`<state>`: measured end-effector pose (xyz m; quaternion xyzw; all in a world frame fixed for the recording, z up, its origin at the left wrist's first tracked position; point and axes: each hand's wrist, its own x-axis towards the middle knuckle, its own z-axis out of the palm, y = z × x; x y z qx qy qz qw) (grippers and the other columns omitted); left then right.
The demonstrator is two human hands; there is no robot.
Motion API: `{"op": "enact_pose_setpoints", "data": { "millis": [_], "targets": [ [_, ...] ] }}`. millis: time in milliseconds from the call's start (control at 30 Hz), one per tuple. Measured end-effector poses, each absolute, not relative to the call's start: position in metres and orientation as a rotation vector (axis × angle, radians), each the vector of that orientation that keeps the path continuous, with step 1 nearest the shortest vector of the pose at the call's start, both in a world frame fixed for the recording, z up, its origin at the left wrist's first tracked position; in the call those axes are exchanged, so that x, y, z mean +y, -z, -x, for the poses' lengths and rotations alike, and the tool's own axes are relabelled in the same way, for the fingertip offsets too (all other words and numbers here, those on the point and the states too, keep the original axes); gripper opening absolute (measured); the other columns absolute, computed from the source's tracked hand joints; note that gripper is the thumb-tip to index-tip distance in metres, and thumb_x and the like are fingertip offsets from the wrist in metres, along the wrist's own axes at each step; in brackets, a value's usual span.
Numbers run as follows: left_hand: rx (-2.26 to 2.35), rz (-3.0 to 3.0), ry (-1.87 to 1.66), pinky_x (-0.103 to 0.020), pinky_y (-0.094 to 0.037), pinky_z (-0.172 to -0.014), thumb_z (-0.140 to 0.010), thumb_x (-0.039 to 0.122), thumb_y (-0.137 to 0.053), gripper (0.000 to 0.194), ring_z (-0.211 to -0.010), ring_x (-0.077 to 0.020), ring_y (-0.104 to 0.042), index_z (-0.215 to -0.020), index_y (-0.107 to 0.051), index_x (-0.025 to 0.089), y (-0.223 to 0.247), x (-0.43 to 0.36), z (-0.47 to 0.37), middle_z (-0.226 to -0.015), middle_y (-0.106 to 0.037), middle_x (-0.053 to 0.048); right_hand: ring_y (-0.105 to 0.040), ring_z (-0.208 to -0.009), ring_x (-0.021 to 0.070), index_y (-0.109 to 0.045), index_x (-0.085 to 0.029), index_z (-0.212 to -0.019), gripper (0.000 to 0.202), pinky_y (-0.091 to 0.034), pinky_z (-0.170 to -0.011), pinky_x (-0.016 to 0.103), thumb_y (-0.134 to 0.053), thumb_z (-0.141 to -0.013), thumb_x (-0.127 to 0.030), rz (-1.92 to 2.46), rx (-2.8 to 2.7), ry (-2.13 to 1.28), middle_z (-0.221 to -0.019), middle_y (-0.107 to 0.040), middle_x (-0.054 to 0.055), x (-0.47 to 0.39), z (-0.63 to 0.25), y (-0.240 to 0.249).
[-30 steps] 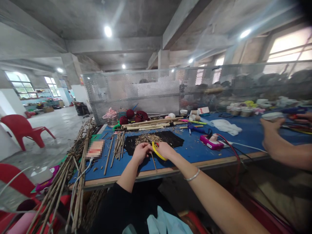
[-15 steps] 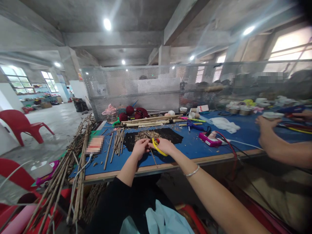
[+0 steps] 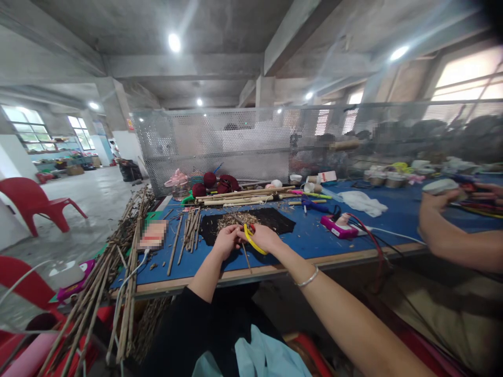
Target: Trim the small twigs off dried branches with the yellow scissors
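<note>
In the head view my right hand [image 3: 264, 238] is closed round yellow-handled cutters [image 3: 253, 241], whose blades point away over the wood chips [image 3: 238, 219]. My left hand [image 3: 228, 241] is pinched against my right fingers, at a thin stick [image 3: 247, 256] that slants down toward the table edge. Both hands are over the near side of a black cloth [image 3: 281, 219] strewn with chips. Left of the cloth lie several short sticks [image 3: 191, 229] on the blue table [image 3: 220, 266].
Long twigs [image 3: 92, 298] lean over the table's left end. Behind the cloth are pale rods [image 3: 236, 198] and dark red balls [image 3: 198, 190]. A purple power strip [image 3: 338, 228], a blue glue gun [image 3: 313, 203] and a co-worker's arm [image 3: 451, 230] are to the right.
My hands and the cutters have barely moved; the stick now hangs slightly further left at its lower end. The co-worker's hand has shifted right with a white cup.
</note>
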<state>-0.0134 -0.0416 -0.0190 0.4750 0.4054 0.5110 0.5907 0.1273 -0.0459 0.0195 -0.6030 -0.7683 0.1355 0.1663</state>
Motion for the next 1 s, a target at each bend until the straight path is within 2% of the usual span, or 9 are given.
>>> {"op": "enact_pose_setpoints", "data": {
  "millis": [300, 467, 667, 1000],
  "targets": [
    [0.974, -1.049, -1.192, -0.012, -0.030, -0.032, -0.069, 0.031, -0.061, 0.023, -0.047, -0.0075, -0.055, -0.083, -0.058, 0.013, 0.017, -0.042, 0.012, -0.061, -0.058, -0.002, -0.060, -0.073, 0.0195, -0.066, -0.017, -0.084, 0.063, -0.038, -0.056, 0.022, -0.040, -0.068, -0.072, 1.716, -2.200, -0.475, -0.082, -0.066, 0.010, -0.037, -0.128, -0.012],
    [0.986, -1.040, -1.213, -0.011, -0.029, -0.033, -0.067, 0.034, -0.063, 0.026, -0.048, -0.0078, -0.056, -0.083, -0.055, 0.014, 0.019, -0.041, 0.012, -0.063, -0.059, -0.002, -0.061, -0.077, 0.0231, -0.067, -0.020, -0.082, 0.063, -0.040, -0.060, 0.025, -0.038, -0.066, -0.074, 1.765, -2.197, -0.378, -0.083, -0.066, 0.011, -0.036, -0.133, -0.013],
    [0.983, -1.076, -1.273, -0.012, -0.028, -0.031, -0.064, 0.039, -0.065, 0.030, -0.040, -0.0040, -0.046, -0.078, -0.055, 0.013, 0.022, -0.038, 0.014, -0.057, -0.055, 0.001, -0.060, -0.082, 0.0251, -0.064, -0.025, -0.089, 0.059, -0.042, -0.065, 0.029, -0.046, -0.061, -0.074, 1.794, -2.209, -0.332, -0.088, -0.065, 0.008, -0.046, -0.134, -0.021],
    [0.999, -1.098, -1.290, -0.014, -0.029, -0.031, -0.060, 0.040, -0.067, 0.032, -0.036, -0.0026, -0.039, -0.075, -0.056, 0.013, 0.023, -0.038, 0.013, -0.053, -0.051, 0.004, -0.061, -0.082, 0.0237, -0.060, -0.019, -0.093, 0.062, -0.042, -0.063, 0.026, -0.051, -0.061, -0.071, 1.766, -2.200, -0.335, -0.089, -0.064, 0.009, -0.048, -0.127, -0.022]
  ]
}}
